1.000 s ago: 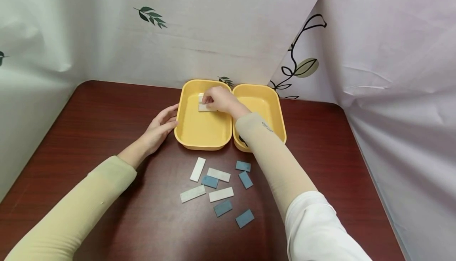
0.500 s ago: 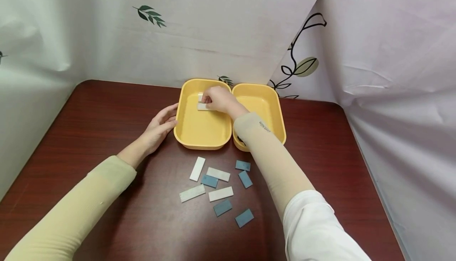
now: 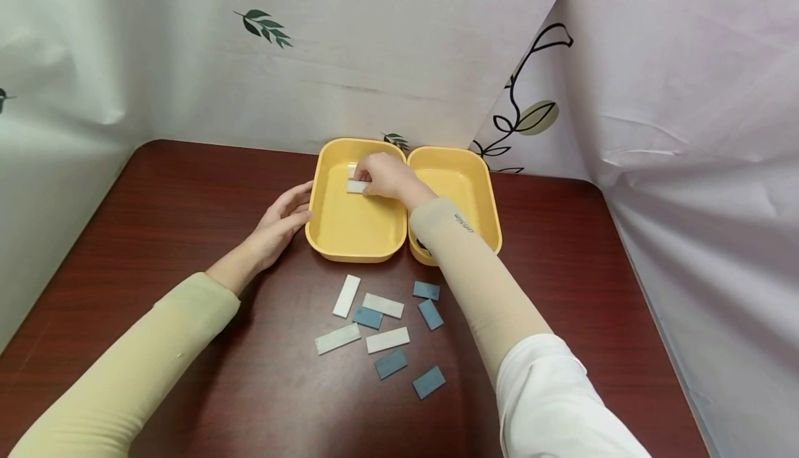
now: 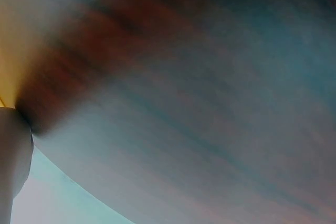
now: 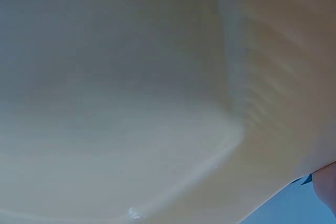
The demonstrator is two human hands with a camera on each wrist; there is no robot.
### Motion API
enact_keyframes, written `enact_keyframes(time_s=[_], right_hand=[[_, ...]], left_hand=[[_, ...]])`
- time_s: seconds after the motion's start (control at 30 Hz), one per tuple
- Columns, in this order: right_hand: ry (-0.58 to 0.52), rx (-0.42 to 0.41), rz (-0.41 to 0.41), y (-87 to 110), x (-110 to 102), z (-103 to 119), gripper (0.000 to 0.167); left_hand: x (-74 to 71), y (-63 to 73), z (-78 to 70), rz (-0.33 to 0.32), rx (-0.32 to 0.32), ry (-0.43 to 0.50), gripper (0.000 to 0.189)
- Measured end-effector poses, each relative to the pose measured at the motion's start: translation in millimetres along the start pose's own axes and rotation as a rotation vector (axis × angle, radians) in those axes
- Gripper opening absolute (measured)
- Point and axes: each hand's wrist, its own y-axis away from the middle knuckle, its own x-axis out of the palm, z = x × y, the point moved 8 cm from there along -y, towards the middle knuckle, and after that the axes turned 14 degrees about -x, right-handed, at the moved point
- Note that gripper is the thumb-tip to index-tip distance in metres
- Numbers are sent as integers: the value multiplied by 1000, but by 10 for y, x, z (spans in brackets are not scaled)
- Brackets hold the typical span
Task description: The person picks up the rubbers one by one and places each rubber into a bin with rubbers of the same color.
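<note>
My right hand (image 3: 388,177) reaches into the left yellow tray (image 3: 358,232), thumb and fingertips pinching the right end of a flat white rectangular tile (image 3: 356,187) near the tray floor. Just behind that tile lies another white piece (image 3: 352,169), partly covered by the fingers. Against the tray's left wall rest the fairly straight fingers and thumb of my left hand (image 3: 279,225). In the left wrist view, a blurred bit of the hand (image 4: 14,156) shows at the left edge. The right wrist view is filled by the pale inner side of a tray (image 5: 121,166).
A second yellow tray (image 3: 458,177) stands against the first on the right, partly under my forearm, with a dark mark at its front. On the brown table (image 3: 250,388) lie several white tiles (image 3: 388,340) and shorter blue tiles (image 3: 428,382). A patterned sheet (image 3: 374,48) hangs behind.
My right hand's fingers have shifted slightly at the white tile, which now sits a little farther back in the tray. The left hand and the tiles on the table have stayed put.
</note>
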Motion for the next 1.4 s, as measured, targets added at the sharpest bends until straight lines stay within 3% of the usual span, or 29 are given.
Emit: enact_keyframes(time_s=[1.4], right_hand=[[17,-36,-24,-6,-17,30,23]], left_hand=[[4,-1,0,-10,-6,1,64]])
